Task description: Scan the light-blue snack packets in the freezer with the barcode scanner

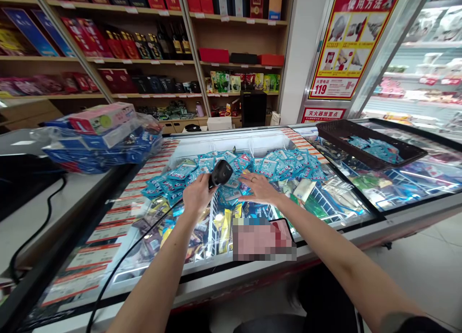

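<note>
My left hand (198, 193) is closed round the handle of a black barcode scanner (221, 173), whose head points away to the right. A black cable (135, 245) runs from it down to the lower left. To the right, my right hand (258, 187) is stretched out over small blue packets (231, 196), fingers spread, a ring on one finger. Whether its fingertips touch the packets I cannot tell. More blue packets (285, 163) lie heaped in a wide band across the glass freezer top (151, 167).
Under the glass are frozen goods in wire baskets (212, 222). A blurred pink object (262, 241) lies at the front edge. A dark tray (404, 152) with blue packets stands at right, plastic-wrapped boxes (103, 140) at left. Shelves (144, 58) of boxes and bottles line the back.
</note>
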Available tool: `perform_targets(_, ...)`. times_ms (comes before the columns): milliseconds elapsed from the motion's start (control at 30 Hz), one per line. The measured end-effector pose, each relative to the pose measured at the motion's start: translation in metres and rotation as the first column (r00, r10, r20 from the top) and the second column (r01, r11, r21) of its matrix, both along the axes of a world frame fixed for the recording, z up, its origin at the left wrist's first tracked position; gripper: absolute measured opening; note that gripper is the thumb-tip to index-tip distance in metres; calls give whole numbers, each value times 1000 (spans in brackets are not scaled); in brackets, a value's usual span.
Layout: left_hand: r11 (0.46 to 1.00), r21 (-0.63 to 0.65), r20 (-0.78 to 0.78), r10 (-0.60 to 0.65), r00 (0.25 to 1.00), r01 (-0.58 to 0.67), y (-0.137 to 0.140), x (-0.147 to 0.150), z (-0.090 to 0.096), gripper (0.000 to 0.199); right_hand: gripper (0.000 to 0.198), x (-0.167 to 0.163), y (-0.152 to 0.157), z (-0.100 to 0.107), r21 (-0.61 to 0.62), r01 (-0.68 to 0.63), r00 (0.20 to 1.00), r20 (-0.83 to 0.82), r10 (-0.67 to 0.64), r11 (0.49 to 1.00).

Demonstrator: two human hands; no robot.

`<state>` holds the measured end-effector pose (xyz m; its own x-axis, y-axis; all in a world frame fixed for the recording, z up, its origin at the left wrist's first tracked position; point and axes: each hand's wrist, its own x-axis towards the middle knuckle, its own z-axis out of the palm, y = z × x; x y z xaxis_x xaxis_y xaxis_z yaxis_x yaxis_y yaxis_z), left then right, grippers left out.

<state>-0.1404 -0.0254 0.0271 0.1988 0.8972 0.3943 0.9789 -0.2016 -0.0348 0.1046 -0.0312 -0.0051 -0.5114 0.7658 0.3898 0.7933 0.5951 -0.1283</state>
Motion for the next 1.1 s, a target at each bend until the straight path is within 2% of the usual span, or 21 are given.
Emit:
perform_targets(167,999,28,50,29,998,-31,8,-3,-1,40,66,3,3,5,-16,44,998,49,-44,999)
perform_targets(400,998,53,103,40,994,-46,16,4,4,40,49,14,18,4,-38,182,978,-96,-185,983)
perform_targets(467,997,63,114,48,992,-55,17,4,4,40,46,12,27,5,-42,201,974,-94,-205,979)
perform_targets(667,998,54,60,6,998,-9,17,2,-4,40,63,8,56,19,-175,170,985,69,-160,970)
perform_targets(800,997,71,32,-20,999,18,19,0,-4,38,75,8,65,24,-234,257,966,24,-258,938)
perform_targets(867,997,71,28,-23,999,21,19,0,-1,38,71,10,65,22,-260,332,931,-64,-359,907)
perform_targets(967,997,71,27,-35,999,33,18,2,3,37,49,17,62,18,-277,393,845,-267,-463,877)
perform_targets(1033,995,77,20,-61,998,59,16,4,5,36,37,24,59,15,-320,351,762,-449,-467,880)
perform_targets(1100,992,77,2,-99,995,99,14,6,6,35,34,31,55,11,-388,252,613,-645,-457,886)
